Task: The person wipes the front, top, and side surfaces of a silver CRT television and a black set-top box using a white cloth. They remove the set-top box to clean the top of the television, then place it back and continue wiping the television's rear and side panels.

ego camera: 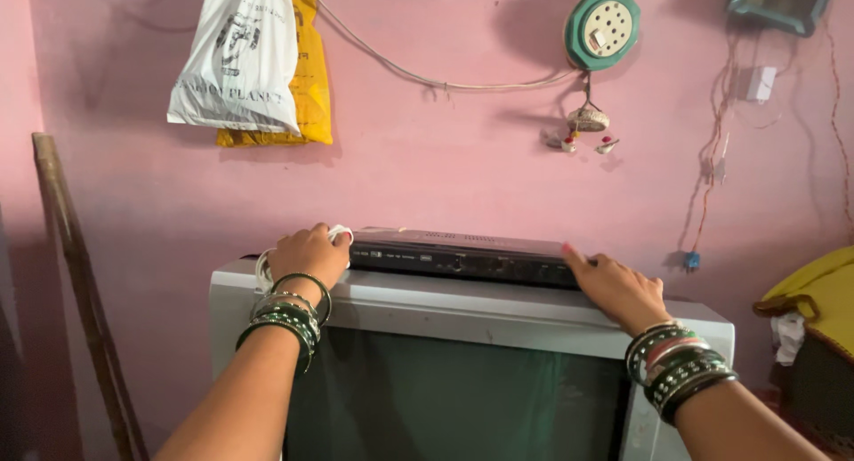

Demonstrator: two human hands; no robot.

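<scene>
A flat black set-top box (pixel 458 254) lies on top of a grey box television (pixel 445 308). My left hand (pixel 309 255) is closed around a white cloth or coiled cord (pixel 263 267) at the box's left end. My right hand (pixel 616 287) rests flat on the television top, fingertips touching the box's right end. Both wrists carry several green bangles.
The pink wall behind holds a white plastic bag (pixel 240 56) over a yellow one (pixel 311 87), a round green switch board (pixel 602 27) with a wire, and dangling cables (pixel 712 158) at right. A wooden stick (pixel 80 292) leans at left. A yellow-covered object (pixel 814 292) sits at right.
</scene>
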